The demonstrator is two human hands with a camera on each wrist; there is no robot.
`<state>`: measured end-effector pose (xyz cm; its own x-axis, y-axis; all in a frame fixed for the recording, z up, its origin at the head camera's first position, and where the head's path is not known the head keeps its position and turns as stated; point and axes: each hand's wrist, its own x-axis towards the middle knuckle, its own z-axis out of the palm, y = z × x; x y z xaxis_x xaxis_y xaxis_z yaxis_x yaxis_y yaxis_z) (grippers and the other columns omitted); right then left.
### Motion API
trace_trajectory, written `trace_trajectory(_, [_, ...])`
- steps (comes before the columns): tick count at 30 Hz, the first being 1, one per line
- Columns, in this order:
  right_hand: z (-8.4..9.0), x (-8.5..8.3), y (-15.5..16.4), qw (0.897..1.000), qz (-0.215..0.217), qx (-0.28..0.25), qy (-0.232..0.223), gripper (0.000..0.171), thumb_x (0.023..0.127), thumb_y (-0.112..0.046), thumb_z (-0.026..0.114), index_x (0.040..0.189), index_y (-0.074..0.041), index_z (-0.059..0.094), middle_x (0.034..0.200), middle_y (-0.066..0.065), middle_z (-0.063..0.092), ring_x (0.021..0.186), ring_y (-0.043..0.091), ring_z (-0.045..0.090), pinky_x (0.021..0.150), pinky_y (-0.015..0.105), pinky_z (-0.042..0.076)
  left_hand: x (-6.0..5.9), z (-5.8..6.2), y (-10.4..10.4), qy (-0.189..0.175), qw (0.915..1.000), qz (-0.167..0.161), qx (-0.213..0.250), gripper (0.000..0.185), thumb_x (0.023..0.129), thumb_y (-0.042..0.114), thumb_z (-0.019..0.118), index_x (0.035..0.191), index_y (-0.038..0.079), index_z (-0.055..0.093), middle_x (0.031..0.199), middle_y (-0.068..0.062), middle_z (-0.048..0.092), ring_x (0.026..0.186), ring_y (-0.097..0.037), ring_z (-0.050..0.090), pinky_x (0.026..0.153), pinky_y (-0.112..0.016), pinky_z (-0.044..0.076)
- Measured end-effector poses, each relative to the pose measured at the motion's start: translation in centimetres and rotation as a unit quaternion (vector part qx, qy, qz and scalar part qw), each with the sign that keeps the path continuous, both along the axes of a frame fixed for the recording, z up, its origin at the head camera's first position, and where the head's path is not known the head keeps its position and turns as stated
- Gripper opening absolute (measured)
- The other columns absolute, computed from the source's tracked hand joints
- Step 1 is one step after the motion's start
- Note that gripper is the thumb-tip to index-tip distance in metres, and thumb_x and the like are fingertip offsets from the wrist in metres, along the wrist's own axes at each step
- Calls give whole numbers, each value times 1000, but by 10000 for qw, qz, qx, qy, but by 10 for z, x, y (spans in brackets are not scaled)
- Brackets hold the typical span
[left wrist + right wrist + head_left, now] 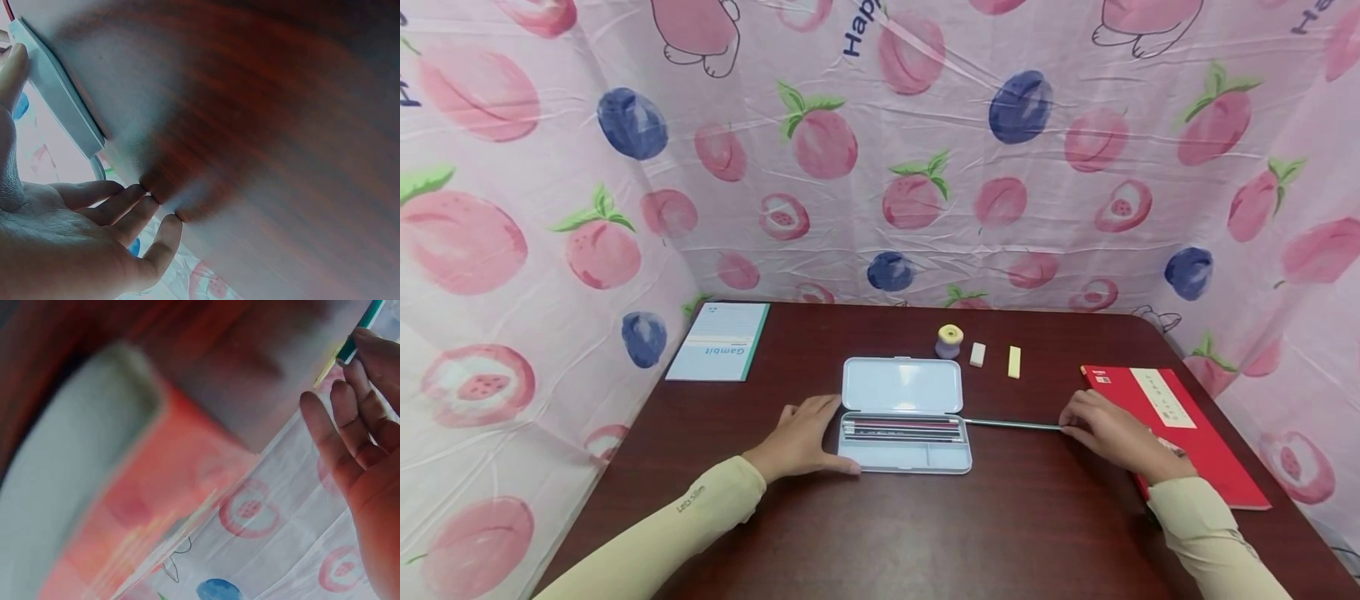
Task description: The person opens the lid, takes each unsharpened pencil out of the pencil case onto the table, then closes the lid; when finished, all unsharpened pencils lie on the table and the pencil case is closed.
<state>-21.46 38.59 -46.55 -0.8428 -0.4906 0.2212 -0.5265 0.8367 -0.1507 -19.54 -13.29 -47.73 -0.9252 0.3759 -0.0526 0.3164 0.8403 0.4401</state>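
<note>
A light blue pencil case (902,457) lies with its lid (902,385) folded back, and several pencils (902,429) rest in its long compartment. Against its left side is my left hand (801,440), thumb at the front left corner and fingers spread toward the hinge. The left wrist view shows these fingertips (169,225) on the table and the thumb on the case's edge. My right hand (1108,429) pinches one end of a green pencil (1011,424) between thumb and fingers; the pencil's other end reaches the case's right side. The right wrist view shows the pinched pencil (365,328) close up.
Behind the case stand a yellow-topped purple round object (950,342), a white eraser (977,355) and a yellow strip (1014,362). A red booklet (1213,450) lies under the right forearm side. At the back left is a pale notepad (715,342). Patterned cloth (850,233) hangs around the table.
</note>
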Motion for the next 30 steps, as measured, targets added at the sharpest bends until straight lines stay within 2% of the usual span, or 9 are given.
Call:
trace_trajectory(7, [-3,-4,-3,9996,-118,136,-236,24,80,-12,93,92,-20,74,92,-8,64,85,9,58,75,29,56,0,2,1,-40,10000,8,16,126,70,76,87,165,10,38,167,-11,45,156,-31,39,114,-56,34])
trace_trajectory(18, [-4,0,-11,9995,-183,174,204,23,78,-10,94,91,-16,77,92,-3,66,88,17,63,76,38,59,1,2,0,-65,10000,4,10,126,71,75,87,166,10,37,168,-11,45,157,-31,38,115,-56,34])
trace_trajectory(23, [1,6,-31,9988,-305,-153,353,24,79,-13,94,96,-17,78,98,-2,68,92,18,64,79,41,61,2,2,0,-64,10000,-21,46,125,71,74,88,165,10,38,167,-11,45,156,-31,39,116,-56,33])
trace_trajectory(30, [14,15,-82,9962,-356,-765,197,21,82,-11,91,99,-18,80,98,-3,70,91,14,64,81,40,62,2,2,0,-21,10000,-18,85,126,71,74,88,165,8,38,167,-12,46,155,-32,40,115,-57,34])
